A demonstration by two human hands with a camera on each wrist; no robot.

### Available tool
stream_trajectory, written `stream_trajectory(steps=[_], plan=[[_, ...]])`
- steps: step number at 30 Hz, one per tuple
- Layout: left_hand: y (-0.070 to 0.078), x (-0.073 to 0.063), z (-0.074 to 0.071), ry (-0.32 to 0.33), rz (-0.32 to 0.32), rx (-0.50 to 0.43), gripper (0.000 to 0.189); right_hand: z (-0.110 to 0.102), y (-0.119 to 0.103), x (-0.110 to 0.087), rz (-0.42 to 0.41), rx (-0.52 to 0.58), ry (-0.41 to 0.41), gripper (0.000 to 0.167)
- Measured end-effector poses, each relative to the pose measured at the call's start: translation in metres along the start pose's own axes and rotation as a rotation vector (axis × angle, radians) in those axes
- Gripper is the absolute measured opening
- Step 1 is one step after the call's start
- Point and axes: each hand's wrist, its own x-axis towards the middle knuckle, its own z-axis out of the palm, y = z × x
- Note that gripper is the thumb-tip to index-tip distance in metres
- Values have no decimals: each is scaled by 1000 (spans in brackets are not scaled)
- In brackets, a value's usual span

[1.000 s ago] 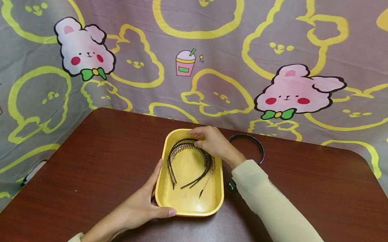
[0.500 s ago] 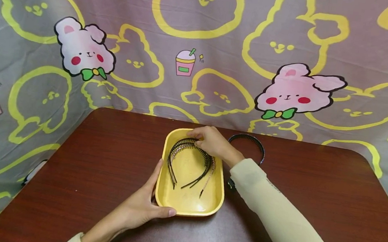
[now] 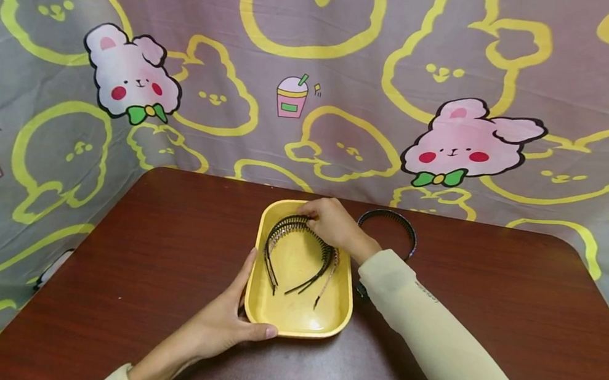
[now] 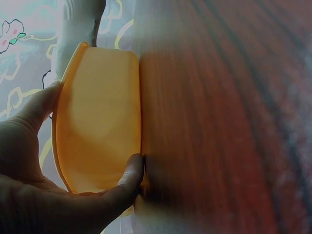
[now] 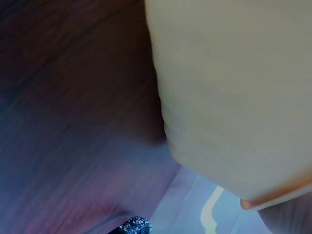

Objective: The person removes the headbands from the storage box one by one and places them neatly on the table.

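Observation:
A yellow plastic bin (image 3: 290, 322) stands on the table. Several toothed headbands (image 3: 271, 273) lie nested inside it, mostly black, one with a pinkish band. My left hand (image 3: 218, 323) grips the bin's near left corner; in the left wrist view its thumb and fingers (image 4: 130, 173) span the outer wall. Reaching in from the right, my right hand (image 3: 331, 221) pinches the headbands at the top of their arc, and its fingers partly cover them. The right wrist view shows mainly the bin's outer wall (image 5: 234, 97); that hand's fingertips are hidden there.
Another dark headband (image 3: 407, 222), glittery in the right wrist view, lies on the table just right of the bin, partly behind the sleeve (image 3: 399, 293). A patterned cloth (image 3: 347, 46) hangs behind the brown table (image 3: 166, 237).
My right forearm has shifted very slightly left. Both hands keep their holds, and the bin and headbands stay in place.

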Motion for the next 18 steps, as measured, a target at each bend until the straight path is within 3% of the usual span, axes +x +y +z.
stream_trajectory(steps=[18], plan=[[0, 0, -1, 5, -6, 20, 142, 8, -1, -1, -26, -57, 55, 31]])
